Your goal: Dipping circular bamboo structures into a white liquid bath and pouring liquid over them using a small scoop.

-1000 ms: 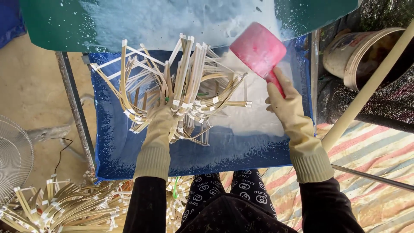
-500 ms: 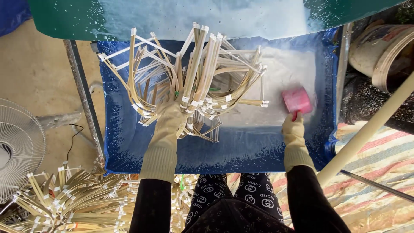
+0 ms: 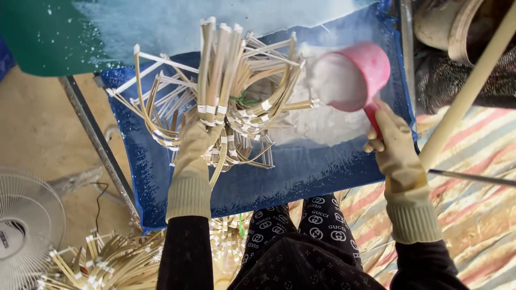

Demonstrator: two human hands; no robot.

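since the right hand (image 3: 395, 142) grips the tilted pink scoop (image 3: 352, 75) while the left hand (image 3: 196, 142) clutches the bamboo bundle (image 3: 226, 102), white powder (image 3: 322, 126) could spill past the blue tray (image 3: 301, 180).

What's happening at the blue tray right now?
A person in rubber gloves works over a blue tray holding white powder. The left hand grips a bundle of bent bamboo strips bound with white tape. The right hand holds a pink scoop, full of powder and tilted toward the bundle. More strip bundles lie on the floor beside a fan.
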